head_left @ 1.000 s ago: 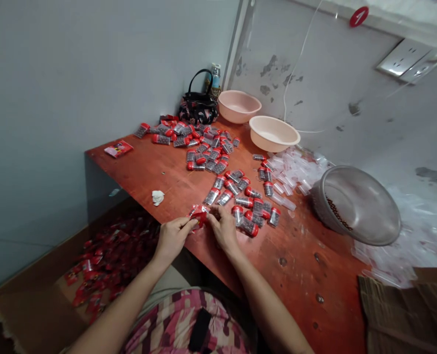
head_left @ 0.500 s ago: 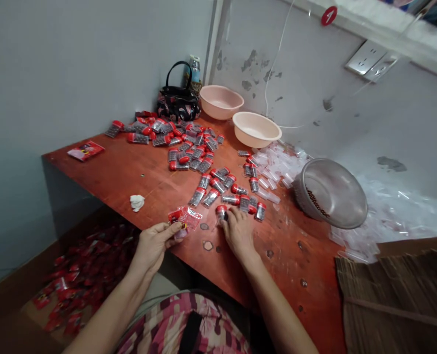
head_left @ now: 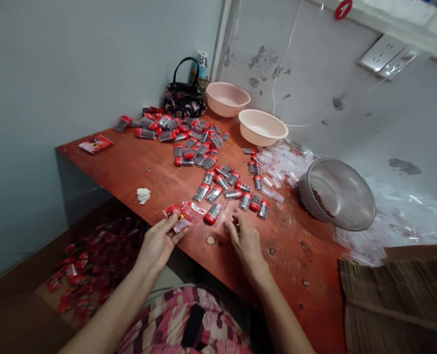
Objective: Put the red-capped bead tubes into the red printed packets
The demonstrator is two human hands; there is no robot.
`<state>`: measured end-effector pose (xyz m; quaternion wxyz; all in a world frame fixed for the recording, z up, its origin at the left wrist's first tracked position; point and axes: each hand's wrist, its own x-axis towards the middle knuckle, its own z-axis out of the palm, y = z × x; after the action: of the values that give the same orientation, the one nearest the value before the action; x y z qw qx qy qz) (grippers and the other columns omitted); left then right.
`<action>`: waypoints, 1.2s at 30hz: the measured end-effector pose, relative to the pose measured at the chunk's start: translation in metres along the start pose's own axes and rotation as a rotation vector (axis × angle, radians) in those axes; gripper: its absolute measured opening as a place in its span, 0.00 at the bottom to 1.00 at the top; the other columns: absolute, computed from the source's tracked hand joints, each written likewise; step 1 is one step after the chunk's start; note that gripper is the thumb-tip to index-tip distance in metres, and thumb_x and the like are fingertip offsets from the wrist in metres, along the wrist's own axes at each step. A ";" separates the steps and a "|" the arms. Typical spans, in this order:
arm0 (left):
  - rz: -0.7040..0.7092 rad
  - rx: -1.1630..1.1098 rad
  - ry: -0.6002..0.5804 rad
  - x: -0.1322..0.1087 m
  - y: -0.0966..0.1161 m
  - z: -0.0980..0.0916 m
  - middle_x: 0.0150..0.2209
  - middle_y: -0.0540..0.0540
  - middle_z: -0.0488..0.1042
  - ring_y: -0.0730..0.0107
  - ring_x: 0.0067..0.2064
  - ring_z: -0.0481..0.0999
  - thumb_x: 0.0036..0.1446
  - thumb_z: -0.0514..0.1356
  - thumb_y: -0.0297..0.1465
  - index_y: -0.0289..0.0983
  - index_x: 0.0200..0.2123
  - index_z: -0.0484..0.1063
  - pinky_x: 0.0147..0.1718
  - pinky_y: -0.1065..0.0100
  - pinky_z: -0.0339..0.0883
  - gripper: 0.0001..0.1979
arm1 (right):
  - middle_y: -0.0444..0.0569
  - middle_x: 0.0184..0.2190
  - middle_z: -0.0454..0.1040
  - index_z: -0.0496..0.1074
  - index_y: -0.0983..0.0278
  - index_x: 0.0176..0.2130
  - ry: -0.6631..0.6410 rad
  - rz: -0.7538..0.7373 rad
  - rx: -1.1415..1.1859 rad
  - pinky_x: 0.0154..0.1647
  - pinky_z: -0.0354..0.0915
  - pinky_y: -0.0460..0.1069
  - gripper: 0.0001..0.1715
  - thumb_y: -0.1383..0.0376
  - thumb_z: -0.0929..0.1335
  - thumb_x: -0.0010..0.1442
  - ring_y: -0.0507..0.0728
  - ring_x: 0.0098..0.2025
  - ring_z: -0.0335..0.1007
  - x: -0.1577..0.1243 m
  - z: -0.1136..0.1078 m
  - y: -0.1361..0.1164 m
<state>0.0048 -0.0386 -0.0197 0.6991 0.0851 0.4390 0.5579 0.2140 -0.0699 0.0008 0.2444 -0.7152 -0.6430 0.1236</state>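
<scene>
two hands [head_left: 159, 243], two pink basins [head_left: 227, 98]

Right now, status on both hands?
Left hand: fingers on red-and-clear plastic packets. Right hand: open, fingers spread. Red-capped clear tube lies between the hands.

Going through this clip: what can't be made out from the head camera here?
Head view:
- Print on the clear red-printed plastic packet: too small and blurred to read.
- Left hand grip on that packet: its fingers hide the contact.
- Contents of the red-capped clear bottles: too small to identify.
- Red packets in the brown cardboard box: dim, and the frame's lower-left edge cuts the box off.
</scene>
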 end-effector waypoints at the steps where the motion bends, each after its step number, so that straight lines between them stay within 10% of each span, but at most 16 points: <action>1: 0.009 -0.002 -0.001 -0.002 0.000 -0.001 0.25 0.46 0.74 0.71 0.28 0.74 0.46 0.60 0.23 0.30 0.26 0.72 0.29 0.67 0.74 0.01 | 0.53 0.37 0.73 0.66 0.65 0.44 -0.046 -0.060 0.027 0.37 0.63 0.50 0.17 0.58 0.60 0.58 0.58 0.36 0.70 -0.004 0.000 -0.006; 9: -0.022 0.019 0.012 -0.011 -0.005 -0.013 0.25 0.46 0.75 0.70 0.27 0.75 0.44 0.62 0.25 0.30 0.24 0.71 0.29 0.68 0.73 0.03 | 0.50 0.37 0.74 0.63 0.63 0.48 -0.693 -0.381 0.019 0.36 0.63 0.46 0.17 0.68 0.59 0.59 0.55 0.37 0.70 -0.074 0.013 -0.034; 16: -0.026 0.028 -0.026 -0.019 -0.002 -0.022 0.23 0.45 0.74 0.69 0.28 0.75 0.46 0.61 0.24 0.30 0.23 0.71 0.29 0.68 0.73 0.02 | 0.58 0.33 0.73 0.62 0.67 0.47 -0.554 -0.395 -0.385 0.34 0.65 0.50 0.21 0.78 0.57 0.54 0.58 0.35 0.71 -0.090 0.089 -0.046; 20: -0.003 -0.017 -0.018 -0.022 0.004 -0.028 0.24 0.46 0.74 0.72 0.26 0.74 0.46 0.60 0.22 0.30 0.24 0.71 0.29 0.67 0.73 0.01 | 0.54 0.28 0.72 0.67 0.67 0.36 -0.563 -0.419 -0.386 0.26 0.64 0.48 0.13 0.77 0.59 0.51 0.57 0.27 0.70 -0.091 0.080 -0.054; 27: -0.062 -0.241 -0.004 -0.026 -0.002 -0.016 0.25 0.47 0.75 0.71 0.27 0.75 0.49 0.58 0.21 0.31 0.27 0.71 0.29 0.66 0.74 0.03 | 0.43 0.26 0.67 0.61 0.62 0.33 -0.226 0.066 0.678 0.29 0.65 0.47 0.05 0.66 0.64 0.52 0.53 0.28 0.67 -0.072 0.009 -0.060; 36: -0.096 -0.440 -0.006 -0.024 -0.013 -0.001 0.28 0.45 0.75 0.71 0.29 0.76 0.50 0.58 0.22 0.32 0.29 0.71 0.30 0.69 0.73 0.02 | 0.46 0.34 0.66 0.61 0.62 0.37 -0.025 0.329 1.146 0.34 0.69 0.52 0.14 0.62 0.67 0.51 0.54 0.33 0.69 -0.064 0.032 -0.071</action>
<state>0.0140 -0.0639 -0.0159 0.7280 -0.0888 0.3079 0.6060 0.1281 -0.1230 0.0011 0.5614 -0.5579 -0.3576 0.4956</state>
